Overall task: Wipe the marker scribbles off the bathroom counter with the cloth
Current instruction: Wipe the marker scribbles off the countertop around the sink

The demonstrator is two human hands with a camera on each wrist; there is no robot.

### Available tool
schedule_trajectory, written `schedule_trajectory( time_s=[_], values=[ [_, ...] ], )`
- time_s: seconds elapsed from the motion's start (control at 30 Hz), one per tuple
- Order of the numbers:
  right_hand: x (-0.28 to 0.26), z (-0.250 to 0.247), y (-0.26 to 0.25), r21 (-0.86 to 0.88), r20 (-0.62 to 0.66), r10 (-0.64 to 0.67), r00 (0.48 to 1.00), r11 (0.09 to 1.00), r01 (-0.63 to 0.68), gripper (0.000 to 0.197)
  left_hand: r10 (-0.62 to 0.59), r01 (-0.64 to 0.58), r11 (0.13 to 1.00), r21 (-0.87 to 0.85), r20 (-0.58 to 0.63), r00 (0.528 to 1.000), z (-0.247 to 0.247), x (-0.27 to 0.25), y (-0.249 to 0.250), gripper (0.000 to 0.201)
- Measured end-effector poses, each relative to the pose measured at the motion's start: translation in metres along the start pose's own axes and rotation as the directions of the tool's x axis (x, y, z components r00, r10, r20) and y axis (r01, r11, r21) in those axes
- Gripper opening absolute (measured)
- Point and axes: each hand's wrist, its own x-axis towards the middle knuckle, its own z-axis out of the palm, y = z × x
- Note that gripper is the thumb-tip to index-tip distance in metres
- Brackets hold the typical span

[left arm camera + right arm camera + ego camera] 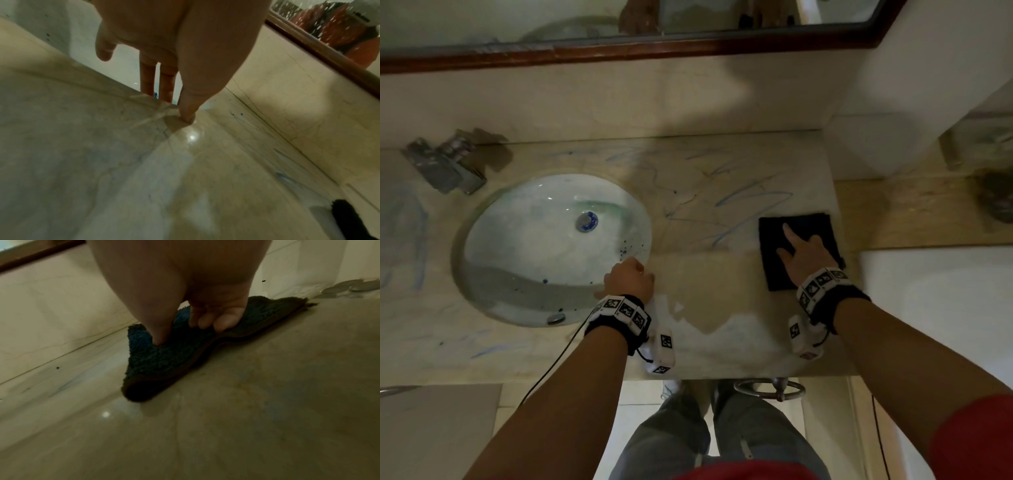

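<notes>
Your right hand [806, 257] rests on the cloth [799, 224], which lies flat on the counter [722, 281] well to the right of the sink [551, 246], at the counter's right edge. In the head view the index finger extends forward across the cloth and the thumb spreads toward the sink. In the right wrist view the thumb [158, 331] presses down into the pile and the other fingers [218, 321] curl down onto the cloth's top; the cloth [174, 356] is folded double, dark with a blue cast, and bunched slightly under the hand [185, 280]. The fingers bear on the cloth from above; whether they also grip it cannot be told.

Your left hand [628, 279] sits at the sink's right rim, nearest you. In the left wrist view the thumb tip [188, 116] touches the counter [102, 162] at the rim, and the fingers [147, 78] hang straight, close together, over the basin [86, 24]. This hand [174, 32] holds nothing.

Blue marker scribbles [739, 198] cover the counter between the sink and the cloth and behind the cloth toward the wall. More scribbles [400, 246] lie left of the sink, and a short streak [489, 349] lies near the counter's front edge, left of the sink's front. Blue specks dot the basin.

The faucet [445, 164] stands behind the sink to its left. A mirror [619, 48] with a dark wooden frame hangs on the wall beyond the sink.
</notes>
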Motion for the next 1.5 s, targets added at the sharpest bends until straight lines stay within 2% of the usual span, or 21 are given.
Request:
schedule_trajectory(
  time_s=[0.1,0.17,0.3,0.37,0.53,0.7,0.83,0.93,1.0,1.13,1.23,1.3,1.43,1.5],
  values=[
    [-0.006,0.003,-0.008,0.022,0.003,0.027,1.0,0.999,-0.027,0.058,0.016,-0.015,1.0,-0.021,0.031,0.999,-0.003,0.002,-0.011,0.015],
    [-0.013,0.01,-0.016,0.004,0.019,0.001,1.0,1.0,-0.001,0.058,0.006,-0.005,0.999,-0.038,0.039,0.999,-0.005,0.002,-0.02,0.01],
    [-0.036,0.037,-0.046,-0.107,0.009,-0.14,0.99,0.984,0.14,0.055,-0.037,0.039,0.999,-0.03,0.058,0.998,-0.011,-0.004,-0.033,0.013],
    [-0.051,0.053,-0.065,-0.13,0.003,-0.215,0.977,0.968,0.213,0.054,-0.021,0.023,0.999,-0.025,0.072,0.997,-0.013,-0.008,-0.038,0.014],
    [-0.074,0.082,-0.106,-0.215,0.032,-0.427,0.904,0.88,0.424,0.056,0.01,-0.01,1.0,-0.001,0.103,0.995,-0.02,-0.01,-0.056,0.013],
    [-0.088,0.097,-0.132,-0.272,0.108,-0.526,0.844,0.801,0.534,0.053,0.033,-0.03,0.999,-0.022,0.107,0.994,-0.023,-0.014,-0.075,0.01],
    [-0.104,0.119,-0.144,-0.366,0.142,-0.624,0.768,0.688,0.627,0.053,0.081,-0.075,0.995,-0.063,0.1,0.992,-0.023,-0.014,-0.078,0.011],
    [-0.109,0.122,-0.149,-0.402,0.13,-0.617,0.776,0.683,0.61,0.055,0.086,-0.081,0.995,-0.057,0.101,0.991,-0.024,-0.014,-0.078,0.013],
    [-0.106,0.12,-0.155,-0.369,0.105,-0.601,0.792,0.716,0.593,0.055,0.1,-0.093,0.994,-0.06,0.115,0.988,-0.024,-0.013,-0.079,0.013],
    [-0.071,0.106,-0.192,-0.299,0.041,-0.457,0.889,0.843,0.447,0.053,0.126,-0.118,0.99,-0.083,0.101,0.987,-0.02,-0.008,-0.084,0.012],
    [-0.056,0.098,-0.21,-0.337,0.043,-0.407,0.912,0.854,0.397,0.054,0.111,-0.109,0.994,-0.018,0.078,0.991,-0.02,-0.008,-0.083,0.009],
    [-0.067,0.104,-0.201,-0.346,0.05,-0.456,0.889,0.827,0.443,0.054,0.114,-0.113,0.994,-0.013,0.08,0.99,-0.021,-0.009,-0.082,0.008],
    [-0.104,0.135,-0.173,-0.343,0.061,-0.642,0.764,0.705,0.62,0.054,0.104,-0.102,0.994,-0.027,0.113,0.988,-0.023,-0.007,-0.081,0.017],
    [-0.106,0.136,-0.172,-0.36,0.06,-0.654,0.754,0.691,0.627,0.055,0.098,-0.094,0.995,-0.037,0.109,0.989,-0.022,-0.006,-0.081,0.02]
  ],
)
